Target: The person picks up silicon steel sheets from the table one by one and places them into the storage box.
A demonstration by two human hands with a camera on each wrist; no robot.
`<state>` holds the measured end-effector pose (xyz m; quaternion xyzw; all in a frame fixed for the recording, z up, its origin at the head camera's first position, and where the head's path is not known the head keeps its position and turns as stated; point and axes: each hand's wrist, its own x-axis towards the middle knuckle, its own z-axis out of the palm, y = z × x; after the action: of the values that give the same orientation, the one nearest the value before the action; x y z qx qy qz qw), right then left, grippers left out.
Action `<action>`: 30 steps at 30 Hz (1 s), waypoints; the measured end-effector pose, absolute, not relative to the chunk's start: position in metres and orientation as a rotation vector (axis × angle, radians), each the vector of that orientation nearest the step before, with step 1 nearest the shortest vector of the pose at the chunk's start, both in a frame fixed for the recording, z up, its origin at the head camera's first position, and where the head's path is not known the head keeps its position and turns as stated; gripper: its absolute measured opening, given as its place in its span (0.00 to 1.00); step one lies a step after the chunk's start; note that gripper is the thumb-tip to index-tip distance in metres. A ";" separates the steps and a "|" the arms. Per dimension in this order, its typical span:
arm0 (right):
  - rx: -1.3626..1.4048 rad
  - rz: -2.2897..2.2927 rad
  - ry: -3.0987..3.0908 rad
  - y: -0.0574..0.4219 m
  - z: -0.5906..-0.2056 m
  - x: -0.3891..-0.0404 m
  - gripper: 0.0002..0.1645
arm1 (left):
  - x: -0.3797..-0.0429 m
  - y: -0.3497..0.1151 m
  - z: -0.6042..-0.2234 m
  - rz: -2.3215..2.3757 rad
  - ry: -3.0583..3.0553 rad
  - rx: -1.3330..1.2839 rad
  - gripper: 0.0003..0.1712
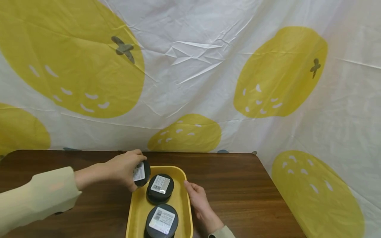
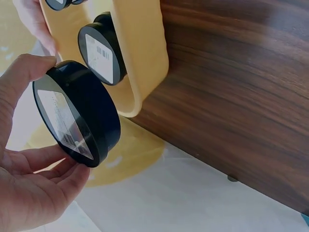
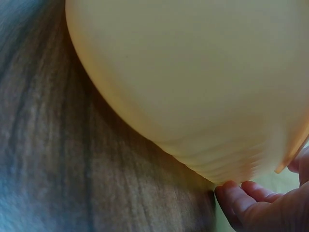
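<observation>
My left hand (image 1: pixel 120 167) grips a black round container (image 2: pixel 91 113) with a white barcode label, thumb on one edge and fingers on the opposite one. It holds the container tilted, up over the far left corner of the yellow tray (image 1: pixel 137 208). At the tray's right side is my right hand (image 1: pixel 200 201), its thumb at the rim and its fingertips (image 3: pixel 231 186) against the outer wall from below. Inside the tray sit a farther black container (image 1: pixel 161 183) and a nearer one (image 1: pixel 162 219), labels up, each with another dark round piece partly hidden beneath it.
The tray is on a dark brown wooden table (image 1: pixel 238 195). Behind the table's far edge hangs a white cloth (image 1: pixel 193 82) with yellow fruit prints, which continues along the right side.
</observation>
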<state>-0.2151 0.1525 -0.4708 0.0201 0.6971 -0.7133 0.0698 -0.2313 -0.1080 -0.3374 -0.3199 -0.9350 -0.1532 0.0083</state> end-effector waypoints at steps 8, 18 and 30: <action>0.053 -2.161 2.083 0.151 -0.470 -0.214 0.27 | -0.233 -0.094 -0.341 -0.467 -2.935 -1.024 0.47; 0.055 -2.154 2.106 0.151 -0.468 -0.214 0.27 | -0.235 -0.082 -0.341 -0.469 -2.909 -1.075 0.47; 0.073 -2.144 2.120 0.152 -0.471 -0.214 0.28 | -0.236 -0.062 -0.345 -0.483 -2.917 -1.162 0.45</action>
<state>-0.2143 0.1520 -0.4709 0.0242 0.7015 -0.7095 0.0626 -0.2364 -0.0624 -0.3454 -0.3659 -0.9180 -0.1521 -0.0176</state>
